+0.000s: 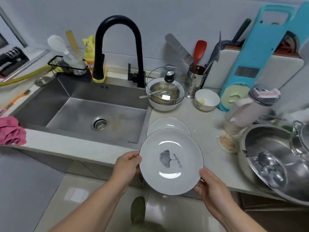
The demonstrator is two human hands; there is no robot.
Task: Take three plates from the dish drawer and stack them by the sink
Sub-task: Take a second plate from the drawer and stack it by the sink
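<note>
Head-camera view of a kitchen: at left, the steel sink under a black faucet; at centre, a person's left hand and right hand each clamp a grip on opposite edges of a white plate with a leaf motif, held over the near edge of the surface. Just beyond it, a second plate lies on the surface beside the sink. At right, a steel basin overhangs the near edge. A tilted or off-centre set-down could chip a rim or leave the stack teetering.
</note>
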